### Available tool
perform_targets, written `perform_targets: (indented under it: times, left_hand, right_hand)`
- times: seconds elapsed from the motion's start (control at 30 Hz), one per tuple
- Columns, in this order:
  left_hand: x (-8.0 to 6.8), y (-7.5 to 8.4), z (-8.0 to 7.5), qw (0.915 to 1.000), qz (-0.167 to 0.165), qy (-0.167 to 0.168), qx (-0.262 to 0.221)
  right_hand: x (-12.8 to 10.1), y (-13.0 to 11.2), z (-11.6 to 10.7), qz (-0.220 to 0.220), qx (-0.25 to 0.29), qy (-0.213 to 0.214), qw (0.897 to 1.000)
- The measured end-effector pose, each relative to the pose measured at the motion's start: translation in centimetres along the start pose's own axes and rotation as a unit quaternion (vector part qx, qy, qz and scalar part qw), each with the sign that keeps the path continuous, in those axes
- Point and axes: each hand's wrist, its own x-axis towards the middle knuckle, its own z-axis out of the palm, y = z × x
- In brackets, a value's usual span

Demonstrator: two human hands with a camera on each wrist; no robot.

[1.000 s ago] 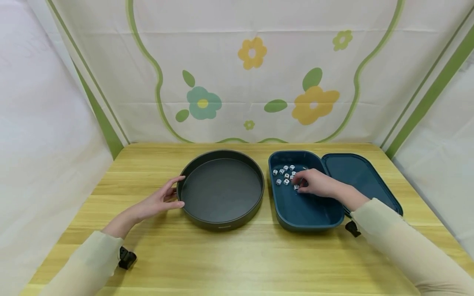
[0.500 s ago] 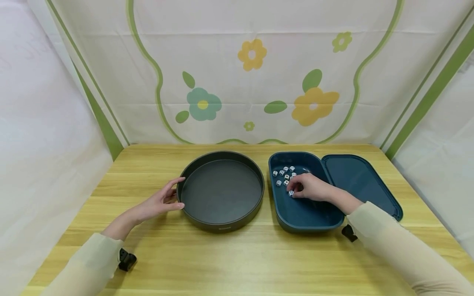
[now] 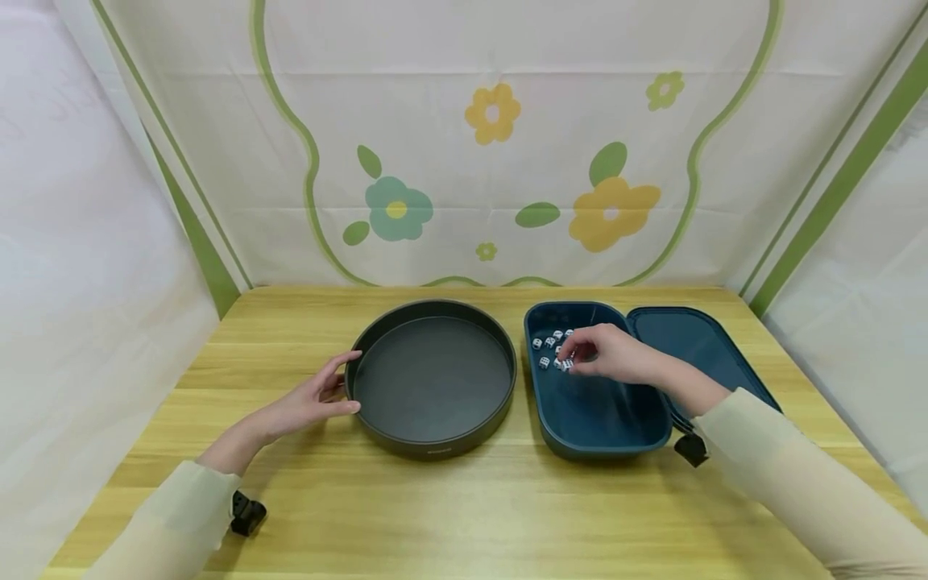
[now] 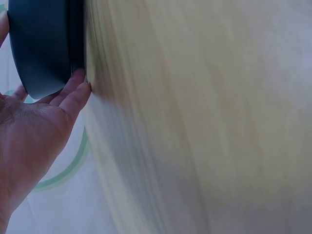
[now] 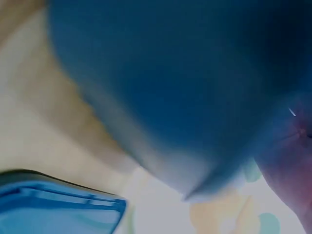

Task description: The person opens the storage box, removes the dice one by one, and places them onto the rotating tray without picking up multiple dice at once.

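Note:
My left hand (image 3: 308,403) rests against the left side of a round dark grey baking pan (image 3: 435,374). Its thumb and index finger lie straight at the rim. In the left wrist view the lower fingers (image 4: 73,95) touch the pan's outer wall (image 4: 41,46) close to the tabletop. Over a dark blue rectangular box (image 3: 602,419), my right hand (image 3: 616,354) pinches a white die (image 3: 568,366) between thumb and fingertips. Several more dice (image 3: 544,362) lie in the box's back left part, some hidden behind the fingers. The right wrist view is blurred, mostly filled by the box (image 5: 161,73).
A matching blue lid (image 3: 681,338) lies to the right of the box, partly covered by my right forearm. The wooden table (image 3: 435,515) extends in front of the pan and box. A white cloth with printed flowers (image 3: 493,113) hangs behind.
My right hand shifted left and towards me with the die at its fingertips, then moved back over the other dice. The left hand and pan stay in place.

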Motion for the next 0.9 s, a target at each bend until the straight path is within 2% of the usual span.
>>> perform_targets:
  times: [0.23,0.43,0.7,0.9]
  left_hand:
    - [-0.1,-0.1,0.0,1.0000,-0.003,0.001,-0.003]
    - [0.0,-0.2,0.1,1.0000,-0.003,-0.001,-0.006]
    - [0.1,-0.2,0.1,0.9999,0.001,0.000,-0.010]
    - [0.1,-0.2,0.1,1.0000,0.000,0.002,-0.007]
  right_hand:
    - [2.2,-2.5,-1.2,-0.028,0.014,-0.009,0.999]
    - [5.2,-4.7,-0.9,-0.062,0.029,-0.021,0.997]
    - [10.2,-6.2,2.0,-0.072,0.014,-0.063,0.995]
    - [13.2,-6.8,4.5,-0.098,0.010,-0.095,0.991]
